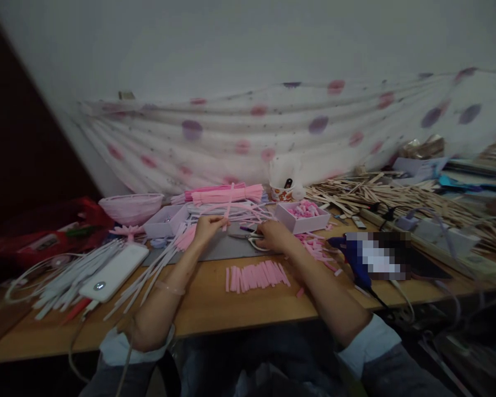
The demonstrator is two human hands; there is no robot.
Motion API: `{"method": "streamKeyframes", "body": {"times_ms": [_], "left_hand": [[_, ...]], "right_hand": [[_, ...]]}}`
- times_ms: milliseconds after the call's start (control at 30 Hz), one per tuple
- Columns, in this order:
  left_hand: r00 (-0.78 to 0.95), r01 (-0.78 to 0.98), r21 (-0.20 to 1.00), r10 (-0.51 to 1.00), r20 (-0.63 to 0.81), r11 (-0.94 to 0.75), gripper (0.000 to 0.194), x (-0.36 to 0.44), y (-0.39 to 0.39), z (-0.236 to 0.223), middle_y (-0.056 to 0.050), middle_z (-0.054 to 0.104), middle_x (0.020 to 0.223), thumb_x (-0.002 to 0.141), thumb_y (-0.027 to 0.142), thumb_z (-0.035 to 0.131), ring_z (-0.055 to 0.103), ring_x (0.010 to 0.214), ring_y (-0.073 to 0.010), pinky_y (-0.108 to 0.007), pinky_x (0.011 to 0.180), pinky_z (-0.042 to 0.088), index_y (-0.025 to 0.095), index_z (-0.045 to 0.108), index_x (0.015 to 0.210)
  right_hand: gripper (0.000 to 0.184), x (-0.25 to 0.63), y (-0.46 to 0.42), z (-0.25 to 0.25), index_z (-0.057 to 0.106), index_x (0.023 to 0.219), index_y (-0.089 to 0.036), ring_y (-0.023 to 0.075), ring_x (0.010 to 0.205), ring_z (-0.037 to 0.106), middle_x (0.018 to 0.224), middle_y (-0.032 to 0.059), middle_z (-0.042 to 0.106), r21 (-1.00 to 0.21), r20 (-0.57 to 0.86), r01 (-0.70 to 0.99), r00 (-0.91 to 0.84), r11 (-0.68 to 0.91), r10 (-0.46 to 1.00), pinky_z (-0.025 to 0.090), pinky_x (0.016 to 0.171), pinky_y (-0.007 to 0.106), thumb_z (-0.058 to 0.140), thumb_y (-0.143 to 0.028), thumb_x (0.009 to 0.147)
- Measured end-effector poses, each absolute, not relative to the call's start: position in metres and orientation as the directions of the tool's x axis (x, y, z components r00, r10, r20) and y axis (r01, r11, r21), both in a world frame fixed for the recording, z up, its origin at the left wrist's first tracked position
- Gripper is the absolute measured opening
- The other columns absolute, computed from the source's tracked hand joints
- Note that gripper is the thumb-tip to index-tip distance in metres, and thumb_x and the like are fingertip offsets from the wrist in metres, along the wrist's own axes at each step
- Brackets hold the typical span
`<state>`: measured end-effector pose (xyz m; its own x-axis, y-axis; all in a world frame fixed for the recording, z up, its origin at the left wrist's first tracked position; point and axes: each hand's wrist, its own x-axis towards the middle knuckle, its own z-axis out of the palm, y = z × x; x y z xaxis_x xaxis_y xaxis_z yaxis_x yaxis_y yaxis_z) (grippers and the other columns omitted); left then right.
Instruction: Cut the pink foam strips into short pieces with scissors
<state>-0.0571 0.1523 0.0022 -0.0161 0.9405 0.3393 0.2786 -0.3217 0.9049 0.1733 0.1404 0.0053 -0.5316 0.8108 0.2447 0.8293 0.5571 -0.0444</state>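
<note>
My left hand (209,227) pinches a pink pipe cleaner (228,205), which stands up from the fingertips. Facing it across a small gap, my right hand (274,236) is closed on the white handles of a pair of scissors (242,236). The scissor blades point left, toward the left hand, over a grey mat (219,249). Nearer to me on the wooden table lies a row of short cut pink pieces (257,277). Behind the hands is a bundle of long pink pipe cleaners (227,194).
A white box (301,216) of short pink pieces stands beyond my right hand. On the left are a white power bank (114,273) and white stems (76,275). On the right lie a blue glue gun (355,262), cables and many wooden strips (380,196).
</note>
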Motion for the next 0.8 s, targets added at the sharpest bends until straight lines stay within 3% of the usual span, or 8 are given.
{"method": "streamKeyframes", "body": {"times_ms": [100, 200, 267, 333, 500, 800], "left_hand": [[-0.111, 0.378, 0.855, 0.899, 0.423, -0.355, 0.026, -0.062, 0.153, 0.004, -0.004, 0.073, 0.075, 0.068, 0.038, 0.063, 0.066, 0.078, -0.0199, -0.027, 0.075, 0.047, 0.014, 0.074, 0.072], [-0.178, 0.446, 0.810, 0.849, 0.497, -0.381, 0.027, -0.063, 0.152, 0.006, -0.005, 0.073, 0.074, 0.070, 0.037, 0.061, 0.066, 0.075, -0.0193, -0.026, 0.071, 0.048, 0.014, 0.074, 0.074], [-0.208, 0.488, 0.780, 0.815, 0.540, -0.392, 0.027, -0.060, 0.149, 0.007, -0.006, 0.073, 0.076, 0.070, 0.037, 0.061, 0.066, 0.075, -0.0196, -0.026, 0.071, 0.048, 0.013, 0.074, 0.076], [-0.233, 0.538, 0.742, 0.776, 0.586, -0.400, 0.027, -0.055, 0.145, 0.008, -0.007, 0.073, 0.080, 0.071, 0.036, 0.061, 0.067, 0.078, -0.0200, -0.027, 0.073, 0.048, 0.013, 0.074, 0.078], [-0.200, 0.661, 0.637, 0.725, 0.659, -0.397, 0.021, -0.043, 0.133, 0.010, -0.004, 0.074, 0.081, 0.075, 0.031, 0.058, 0.067, 0.081, -0.0202, -0.028, 0.076, 0.048, 0.018, 0.073, 0.077], [0.054, 0.783, 0.370, 0.648, 0.759, -0.499, 0.017, -0.029, 0.122, 0.009, -0.005, 0.074, 0.084, 0.078, 0.024, 0.056, 0.066, 0.083, -0.0206, -0.032, 0.084, 0.045, 0.021, 0.072, 0.076]], "right_hand": [[0.016, 0.179, 0.143, 0.014, 0.060, 0.077, -0.015, 0.0193, 0.068, 0.055, 0.075, 0.0103, 0.064, -0.201, 0.359, 0.824, -0.441, 0.530, 0.822, 0.033, 0.058, 0.027, 0.057, -0.030, 0.075], [0.024, 0.178, 0.146, 0.014, 0.052, 0.081, -0.016, 0.0145, 0.064, 0.050, 0.072, 0.0036, 0.057, -0.502, 0.484, 0.678, -0.294, 0.537, 0.824, 0.033, 0.055, 0.024, 0.053, -0.040, 0.078], [0.030, 0.173, 0.147, 0.011, 0.047, 0.082, -0.018, 0.0125, 0.062, 0.047, 0.071, 0.0002, 0.053, -0.667, 0.475, 0.505, -0.277, 0.547, 0.835, 0.034, 0.054, 0.023, 0.054, -0.046, 0.076], [0.036, 0.166, 0.143, 0.007, 0.041, 0.083, -0.019, 0.0112, 0.061, 0.045, 0.071, -0.0021, 0.050, -0.748, 0.408, 0.400, -0.352, 0.529, 0.843, 0.035, 0.054, 0.023, 0.059, -0.048, 0.072], [0.049, 0.158, 0.130, 0.007, 0.036, 0.089, -0.019, 0.0110, 0.066, 0.046, 0.078, -0.0017, 0.049, -0.763, 0.251, 0.446, -0.463, 0.468, 0.850, 0.039, 0.060, 0.024, 0.070, -0.045, 0.064], [0.048, 0.155, 0.133, 0.003, 0.040, 0.090, -0.018, 0.0144, 0.072, 0.050, 0.082, 0.0009, 0.052, -0.769, 0.243, 0.462, -0.429, 0.443, 0.870, 0.040, 0.063, 0.026, 0.067, -0.051, 0.068]]}}
